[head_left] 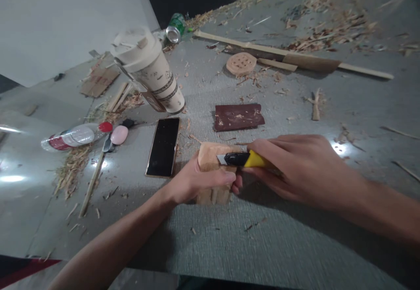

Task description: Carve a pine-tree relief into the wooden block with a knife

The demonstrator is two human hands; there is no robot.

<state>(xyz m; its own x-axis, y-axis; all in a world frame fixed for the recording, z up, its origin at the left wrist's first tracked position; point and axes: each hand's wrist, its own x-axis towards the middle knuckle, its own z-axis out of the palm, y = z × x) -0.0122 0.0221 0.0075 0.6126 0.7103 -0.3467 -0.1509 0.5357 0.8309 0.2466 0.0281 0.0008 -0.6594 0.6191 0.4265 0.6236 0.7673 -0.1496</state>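
A person's left hand [188, 178] grips a pale tan, round-cornered wooden block [210, 156] above the grey, fabric-textured surface [203, 237], thumb across its face and fingertips curling around its three o'clock edge. The right hand [298, 163], at the block's three o'clock, is closed around a yellow-and-black plastic utility knife [243, 158], its steel blade pointing to nine o'clock at the block's upper face; whether the edge bites cannot be told. The step in hand appears to be trimming or shaping the wood; a further stroke would call for a firm hold, a shallow blade angle and the left thumb clear of the edge. The block's lower part looks grooved, its upper part smoother. Near ten o'clock from it lies a glossy black rectangular phone [163, 148]; at one o'clock, a flat maroon slab [239, 117] with a ragged right end, dusted with chips. Farther off, a tall cream paper cup [157, 71] stands at eleven o'clock, and a pale perforated disc [241, 64] lies just past twelve. Beyond, curled straw-coloured shavings [348, 27] litter the surface towards one o'clock.
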